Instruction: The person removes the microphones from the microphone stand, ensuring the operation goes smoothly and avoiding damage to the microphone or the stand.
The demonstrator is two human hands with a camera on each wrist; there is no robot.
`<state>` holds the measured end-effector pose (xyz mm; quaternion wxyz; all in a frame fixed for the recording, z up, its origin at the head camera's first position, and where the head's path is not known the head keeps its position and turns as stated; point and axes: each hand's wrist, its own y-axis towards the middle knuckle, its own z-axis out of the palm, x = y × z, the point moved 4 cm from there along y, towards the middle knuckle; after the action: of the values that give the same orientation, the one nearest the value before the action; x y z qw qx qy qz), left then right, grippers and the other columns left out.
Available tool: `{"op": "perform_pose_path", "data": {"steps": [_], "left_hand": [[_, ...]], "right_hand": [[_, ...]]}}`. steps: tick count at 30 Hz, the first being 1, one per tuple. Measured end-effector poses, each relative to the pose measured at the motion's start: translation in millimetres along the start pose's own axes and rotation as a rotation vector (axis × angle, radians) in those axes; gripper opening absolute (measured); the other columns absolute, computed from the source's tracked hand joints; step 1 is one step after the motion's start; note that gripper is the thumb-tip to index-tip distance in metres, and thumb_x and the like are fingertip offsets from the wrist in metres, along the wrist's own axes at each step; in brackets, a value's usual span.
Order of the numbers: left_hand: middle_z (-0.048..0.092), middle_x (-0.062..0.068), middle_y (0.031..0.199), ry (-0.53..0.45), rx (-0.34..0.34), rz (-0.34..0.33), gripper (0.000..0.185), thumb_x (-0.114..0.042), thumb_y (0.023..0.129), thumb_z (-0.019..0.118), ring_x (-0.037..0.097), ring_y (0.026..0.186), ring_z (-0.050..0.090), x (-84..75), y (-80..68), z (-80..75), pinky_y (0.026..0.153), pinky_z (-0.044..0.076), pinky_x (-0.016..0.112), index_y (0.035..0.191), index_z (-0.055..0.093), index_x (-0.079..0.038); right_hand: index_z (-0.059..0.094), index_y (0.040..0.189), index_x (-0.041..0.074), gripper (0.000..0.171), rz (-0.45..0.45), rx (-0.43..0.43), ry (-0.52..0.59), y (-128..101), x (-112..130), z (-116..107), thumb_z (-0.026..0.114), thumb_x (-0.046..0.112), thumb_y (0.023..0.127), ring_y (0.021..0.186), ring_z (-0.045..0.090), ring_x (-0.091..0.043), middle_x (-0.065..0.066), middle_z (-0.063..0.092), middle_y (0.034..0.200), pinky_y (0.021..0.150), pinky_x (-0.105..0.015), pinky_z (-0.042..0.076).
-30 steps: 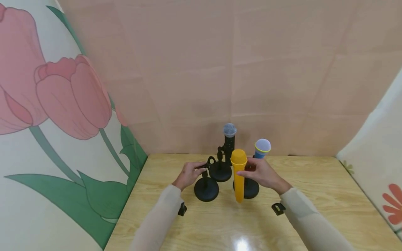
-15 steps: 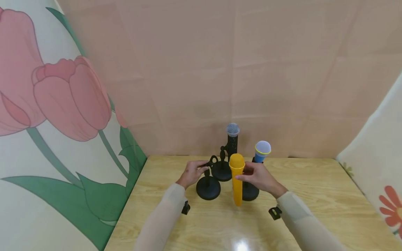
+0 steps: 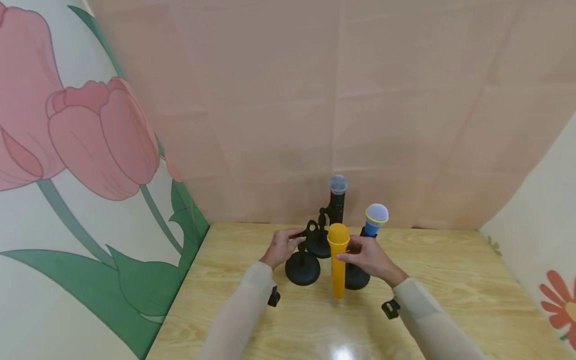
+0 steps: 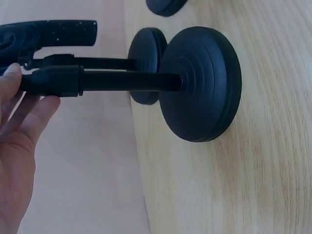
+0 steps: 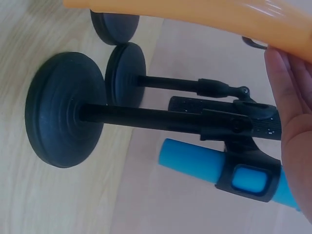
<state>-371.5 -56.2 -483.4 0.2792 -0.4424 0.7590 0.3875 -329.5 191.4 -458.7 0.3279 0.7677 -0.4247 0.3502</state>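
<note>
In the head view my left hand (image 3: 280, 248) holds the upper part of a black microphone stand (image 3: 303, 268), whose round base is on the table. The left wrist view shows the thumb and fingers around the joint atop the stand's pole (image 4: 131, 81). My right hand (image 3: 373, 257) pinches a yellow microphone (image 3: 338, 265), head up, beside that stand's holder. Behind them a black microphone with a silver head (image 3: 338, 185) sits in a second stand (image 3: 318, 244). A blue microphone with a white head (image 3: 376, 215) rests in a third stand (image 5: 66, 109), behind my right hand.
All the stands are close together on a wood-grain table (image 3: 243, 260). A pinkish cloth backdrop (image 3: 270, 125) rises behind the table's back edge. Flower-printed panels (image 3: 99, 210) flank the table on both sides.
My left hand and its stand have shifted slightly right in the head view. The yellow microphone has moved a little left and down, narrowing the gap between them. Both grips stay the same.
</note>
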Motion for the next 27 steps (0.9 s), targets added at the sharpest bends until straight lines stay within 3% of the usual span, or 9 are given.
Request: {"op": "perform_pose_path", "data": {"steps": [11,20,24,27], "left_hand": [[0.066,0.015,0.127,0.120,0.048,0.009,0.032,-0.012,0.097,0.065,0.028,0.117,0.063,-3.6,0.1,-12.0,0.094,0.053,0.038,0.127,0.067,0.000],[0.069,0.018,0.114,0.290,0.040,0.100,0.031,-0.008,0.093,0.070,0.030,0.107,0.065,-8.5,9.9,-28.0,0.091,0.054,0.039,0.122,0.069,0.004],[0.069,0.019,0.116,0.312,0.045,0.088,0.030,-0.007,0.091,0.071,0.029,0.107,0.067,-9.1,12.1,-32.3,0.089,0.056,0.037,0.120,0.070,0.004],[0.070,0.019,0.116,0.284,0.041,0.032,0.029,-0.005,0.090,0.072,0.028,0.105,0.068,-8.1,13.6,-34.9,0.086,0.056,0.036,0.118,0.071,0.002]], "right_hand": [[0.069,0.112,0.002,0.037,0.067,-0.031,-0.007,-2,-9,8,0.079,0.029,0.087,0.087,0.067,-0.020,-0.007,0.071,0.102,0.078,-0.032,0.058],[0.069,0.111,0.002,0.037,0.093,-0.052,-0.011,-2,-15,11,0.080,0.029,0.087,0.087,0.067,-0.020,-0.008,0.071,0.102,0.079,-0.036,0.058],[0.068,0.113,0.001,0.042,0.106,-0.048,0.004,-1,-15,15,0.080,0.031,0.086,0.090,0.068,-0.021,-0.009,0.071,0.105,0.081,-0.038,0.058],[0.068,0.114,0.001,0.042,0.100,-0.048,0.015,0,-17,20,0.080,0.030,0.087,0.091,0.068,-0.022,-0.009,0.071,0.106,0.081,-0.038,0.058]]}}
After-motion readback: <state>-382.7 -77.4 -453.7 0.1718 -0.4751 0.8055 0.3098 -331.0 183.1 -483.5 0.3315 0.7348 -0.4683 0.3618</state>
